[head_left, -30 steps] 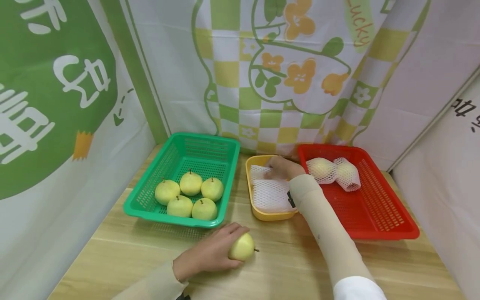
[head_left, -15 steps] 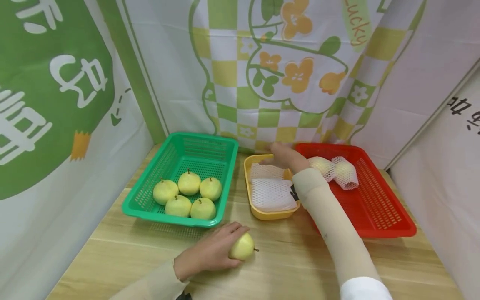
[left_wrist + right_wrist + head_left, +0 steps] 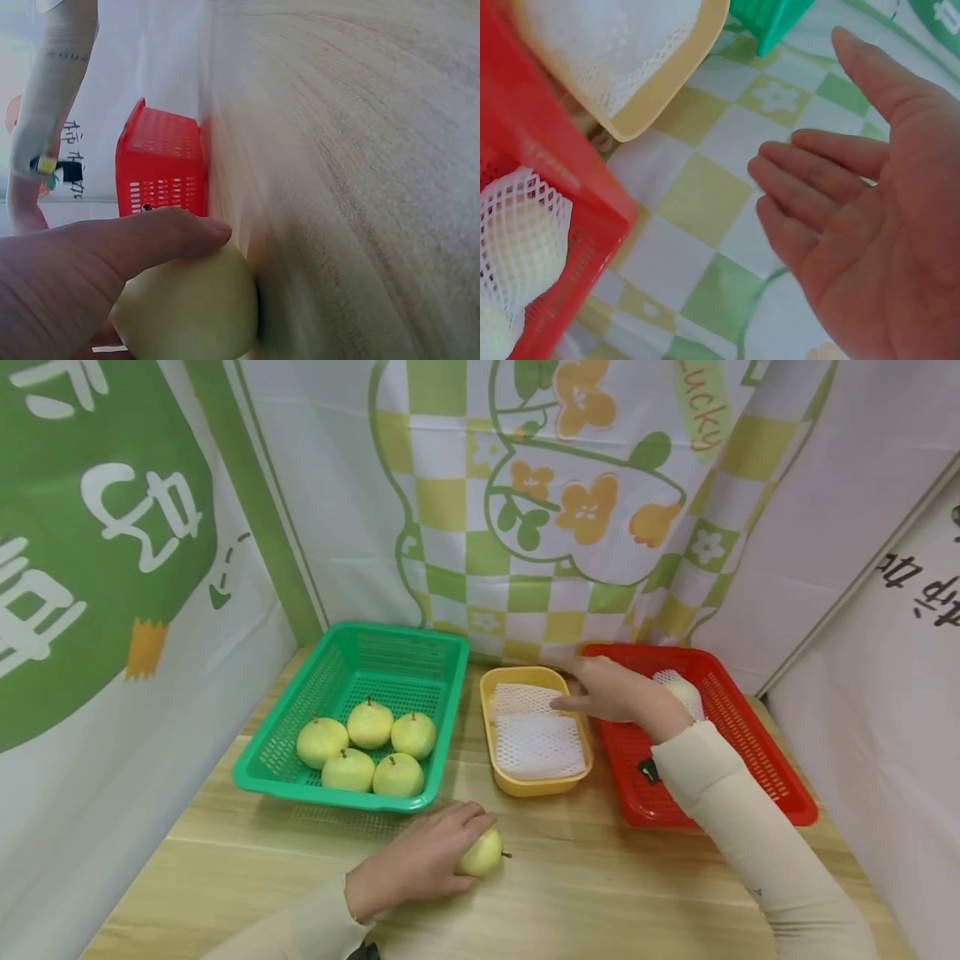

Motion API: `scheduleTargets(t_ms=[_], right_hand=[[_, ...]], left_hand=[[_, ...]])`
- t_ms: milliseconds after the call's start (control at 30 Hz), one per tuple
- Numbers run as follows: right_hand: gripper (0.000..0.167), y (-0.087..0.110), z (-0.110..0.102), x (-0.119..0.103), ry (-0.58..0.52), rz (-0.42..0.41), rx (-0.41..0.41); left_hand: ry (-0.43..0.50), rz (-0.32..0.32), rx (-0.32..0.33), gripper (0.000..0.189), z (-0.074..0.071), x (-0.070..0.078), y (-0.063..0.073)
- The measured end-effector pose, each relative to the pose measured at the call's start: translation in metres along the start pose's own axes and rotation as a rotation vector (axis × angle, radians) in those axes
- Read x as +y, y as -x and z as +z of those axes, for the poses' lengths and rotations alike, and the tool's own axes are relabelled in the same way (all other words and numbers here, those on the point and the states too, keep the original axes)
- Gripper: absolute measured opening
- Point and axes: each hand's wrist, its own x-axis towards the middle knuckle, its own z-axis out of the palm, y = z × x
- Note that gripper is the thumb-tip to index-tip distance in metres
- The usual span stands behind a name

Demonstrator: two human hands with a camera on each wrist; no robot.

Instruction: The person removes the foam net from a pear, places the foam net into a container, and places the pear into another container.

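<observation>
My left hand holds a pale yellow-green pear against the wooden table, its stem pointing right. In the left wrist view the thumb lies across the pear. My right hand hovers above the left rim of the red basket, beside the yellow container. Its palm shows nothing held, with the fingers extended and the thumb apart. White foam net sleeves lie in the yellow container. Inside the red basket, a net-wrapped pear is partly hidden by the right hand.
At the left stands a green basket with several bare pears in its front part. A checked curtain hangs close behind the containers. White fabric walls bound the table on both sides.
From the yellow container, my right hand has lifted and moved right over the red basket's edge, leaving the net sleeves behind. My left hand keeps its hold on the pear. The head view has shifted slightly.
</observation>
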Motion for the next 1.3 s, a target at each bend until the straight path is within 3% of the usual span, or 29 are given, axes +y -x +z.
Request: scheduleTargets(t_ms=[233,533,733,1000,1167,1300], right_hand=[[0.093,0.058,0.02,-0.003,-0.007,0.065,-0.032],[0.101,0.111,0.082,0.003,-0.022,0.081,0.067],[0.109,0.117,0.121,0.005,-0.004,0.1,0.141],[0.11,0.12,0.135,0.004,0.126,0.106,0.23],[0.11,0.121,0.136,0.004,0.159,0.121,0.235],[0.109,0.121,0.137,0.004,0.161,0.111,0.253]], left_hand=[[-0.078,0.0,-0.009,0.078,-0.005,0.001,0.0],[-0.019,-0.05,0.015,0.075,-0.006,-0.003,0.003],[0.021,-0.082,0.049,0.073,-0.004,-0.008,0.007],[0.115,-0.066,0.127,0.072,-0.005,-0.001,0.013],[0.226,-0.086,0.162,0.07,-0.02,0.007,0.015],[0.324,-0.092,0.249,0.07,-0.044,0.007,0.017]])
